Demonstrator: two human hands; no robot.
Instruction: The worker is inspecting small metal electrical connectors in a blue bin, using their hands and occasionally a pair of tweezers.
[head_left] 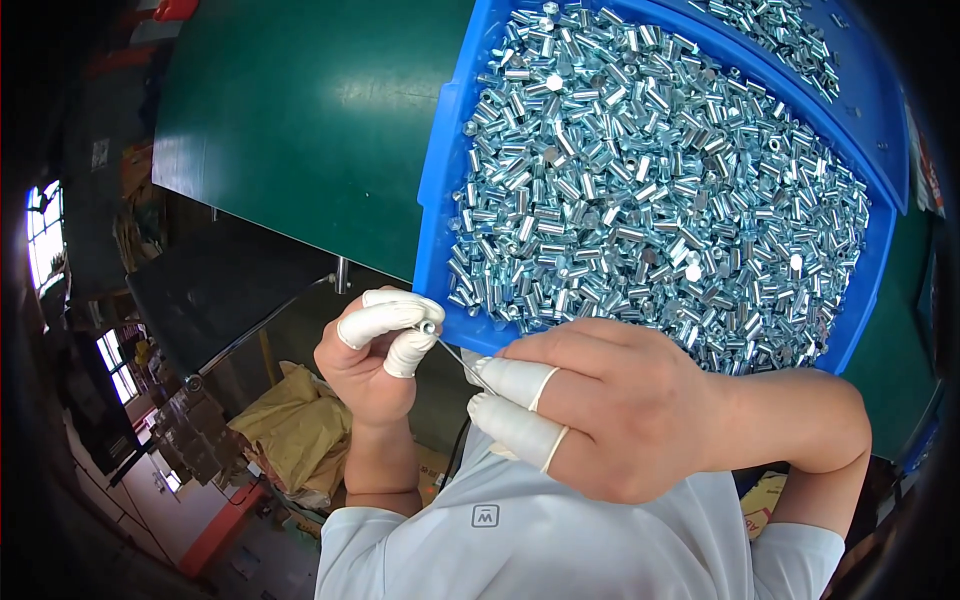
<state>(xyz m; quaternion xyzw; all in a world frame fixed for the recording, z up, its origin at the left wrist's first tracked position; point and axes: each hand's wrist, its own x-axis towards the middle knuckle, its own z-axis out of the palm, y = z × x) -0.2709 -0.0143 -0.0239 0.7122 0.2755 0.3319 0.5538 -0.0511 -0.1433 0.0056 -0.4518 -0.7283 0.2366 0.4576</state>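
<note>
My left hand (375, 350), with white finger cots on several fingers, pinches a small shiny metal sleeve (428, 327) with its hole facing me. Pinched between the cot-covered fingertips of my right hand (600, 410) is a thin metal rod (462, 364). Its far end reaches the sleeve; whether it enters the hole I cannot tell. Both hands are in front of the near left corner of a blue plastic bin (432, 200), which is heaped with similar short metal sleeves (650, 180).
Under the bin lies a green tabletop (310, 120). A second blue bin (865, 110) with more metal parts stands behind at the right. Left of my hands are a black stool seat (235, 285) and crumpled tan wrapping (300, 425) lower down.
</note>
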